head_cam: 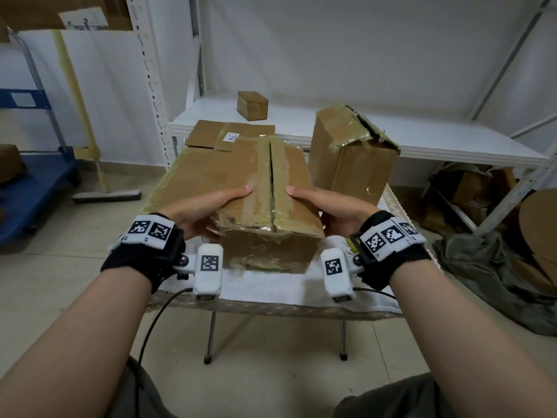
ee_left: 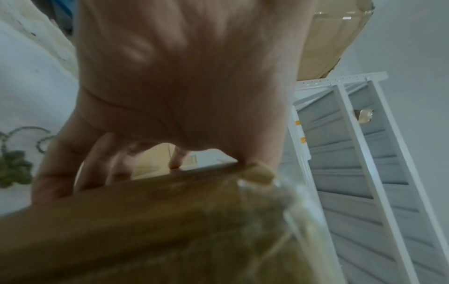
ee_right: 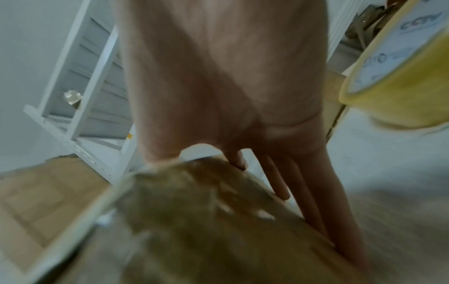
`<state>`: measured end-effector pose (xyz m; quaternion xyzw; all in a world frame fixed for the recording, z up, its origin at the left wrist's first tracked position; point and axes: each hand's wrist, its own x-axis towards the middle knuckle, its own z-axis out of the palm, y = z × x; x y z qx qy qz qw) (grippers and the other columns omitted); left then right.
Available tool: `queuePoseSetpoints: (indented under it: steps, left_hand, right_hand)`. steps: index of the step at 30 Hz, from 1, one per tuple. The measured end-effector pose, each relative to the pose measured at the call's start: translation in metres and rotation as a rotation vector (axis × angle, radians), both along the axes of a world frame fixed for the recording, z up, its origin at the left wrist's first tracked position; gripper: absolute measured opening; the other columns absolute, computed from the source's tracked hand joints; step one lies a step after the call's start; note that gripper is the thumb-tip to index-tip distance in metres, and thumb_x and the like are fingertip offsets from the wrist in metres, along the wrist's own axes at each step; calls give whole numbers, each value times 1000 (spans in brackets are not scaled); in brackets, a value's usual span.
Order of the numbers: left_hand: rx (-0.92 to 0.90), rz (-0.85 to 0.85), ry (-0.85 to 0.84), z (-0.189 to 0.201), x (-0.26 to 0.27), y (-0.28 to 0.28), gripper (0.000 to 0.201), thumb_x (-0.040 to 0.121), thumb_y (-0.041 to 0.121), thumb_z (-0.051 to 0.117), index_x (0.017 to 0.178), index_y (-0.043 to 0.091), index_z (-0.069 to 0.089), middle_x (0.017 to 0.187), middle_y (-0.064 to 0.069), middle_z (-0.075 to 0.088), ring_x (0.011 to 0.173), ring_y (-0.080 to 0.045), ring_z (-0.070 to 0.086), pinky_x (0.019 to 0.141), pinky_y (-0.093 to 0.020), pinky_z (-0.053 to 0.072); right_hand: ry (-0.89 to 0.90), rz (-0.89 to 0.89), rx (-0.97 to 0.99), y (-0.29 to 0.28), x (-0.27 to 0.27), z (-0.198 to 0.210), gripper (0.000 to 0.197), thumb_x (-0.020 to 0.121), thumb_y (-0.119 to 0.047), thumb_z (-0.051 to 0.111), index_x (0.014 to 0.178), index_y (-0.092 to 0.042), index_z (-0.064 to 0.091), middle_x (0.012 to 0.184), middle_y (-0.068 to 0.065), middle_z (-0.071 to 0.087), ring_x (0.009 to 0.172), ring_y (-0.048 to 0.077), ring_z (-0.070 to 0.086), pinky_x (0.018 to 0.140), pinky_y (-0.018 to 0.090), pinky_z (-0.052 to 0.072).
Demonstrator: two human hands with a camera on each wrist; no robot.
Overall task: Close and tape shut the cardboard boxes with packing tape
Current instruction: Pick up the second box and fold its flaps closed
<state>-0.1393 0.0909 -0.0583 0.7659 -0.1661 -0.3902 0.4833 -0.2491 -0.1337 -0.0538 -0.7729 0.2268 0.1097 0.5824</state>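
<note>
A brown cardboard box (head_cam: 289, 176) with old shiny tape sits at the near edge of the table, its two top flaps folded down with a dark gap along the centre seam. My left hand (head_cam: 211, 206) grips its left side, thumb lying on the top flap. My right hand (head_cam: 328, 206) grips the right side the same way. In the left wrist view my left hand (ee_left: 182, 86) wraps the box (ee_left: 145, 230) edge. In the right wrist view my right hand (ee_right: 218, 76) has straight fingers along the box (ee_right: 206, 221) side. A yellow tape roll (ee_right: 398, 80) lies just right of it.
A taller taped box (head_cam: 352, 152) stands behind on the right. Flattened cardboard (head_cam: 193, 173) lies at the left of the cloth-covered table (head_cam: 271, 288). A small box (head_cam: 252, 105) sits on the white shelf (head_cam: 422, 146). Cardboard scraps lie on the floor at right.
</note>
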Motion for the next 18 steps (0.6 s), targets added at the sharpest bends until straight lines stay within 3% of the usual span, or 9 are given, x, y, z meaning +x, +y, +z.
queuePoseSetpoints:
  steps: [4, 6, 8, 11, 14, 16, 18]
  left_hand:
    - [-135, 20, 4, 12, -8, -2, 53, 87, 60, 58, 115, 15, 66, 102, -13, 68, 94, -27, 64, 94, -44, 49]
    - [-136, 19, 15, 13, -12, -2, 49, 88, 59, 56, 111, 17, 66, 97, -10, 72, 91, -25, 67, 93, -44, 51]
    - [-90, -9, 15, 10, -16, -4, 57, 86, 64, 56, 114, 15, 66, 103, -13, 72, 95, -27, 68, 96, -46, 52]
    - [9, -46, -2, 2, -18, -8, 74, 79, 73, 56, 120, 11, 65, 116, -18, 71, 108, -33, 68, 98, -47, 52]
    - [54, -104, -52, 0, -22, -13, 80, 81, 67, 54, 139, 12, 50, 123, -13, 66, 112, -29, 64, 98, -41, 52]
    - [-25, -91, -163, 1, -21, -17, 82, 89, 51, 60, 156, 25, 21, 142, -5, 49, 124, -25, 55, 101, -40, 48]
    - [-148, -125, -348, 6, -23, -21, 87, 90, 34, 66, 157, 38, 10, 164, 3, 13, 145, -17, 29, 113, -40, 34]
  right_hand:
    - [-39, 36, -13, -11, -5, 13, 69, 84, -65, 68, 142, -35, 43, 132, 11, 61, 112, 32, 67, 84, 46, 60]
    - [-20, 45, -25, -15, -7, 15, 73, 80, -68, 71, 141, -37, 44, 132, 14, 62, 110, 30, 68, 76, 42, 60]
    - [20, 55, -40, -17, -12, 13, 71, 81, -67, 70, 140, -35, 46, 131, 13, 63, 110, 29, 68, 79, 42, 60]
    - [85, 57, -42, -20, -20, 8, 67, 86, -64, 66, 141, -31, 46, 130, 12, 63, 116, 30, 66, 97, 50, 56]
    - [111, 34, -61, -19, -26, 4, 58, 91, -56, 63, 139, -29, 42, 126, 12, 59, 110, 31, 63, 93, 47, 56]
    - [116, 24, -60, -18, -27, 2, 59, 92, -54, 62, 140, -29, 41, 126, 12, 58, 110, 32, 62, 89, 46, 56]
    - [113, 15, -62, -17, -27, 0, 57, 92, -55, 62, 139, -27, 43, 126, 11, 58, 109, 31, 61, 84, 44, 55]
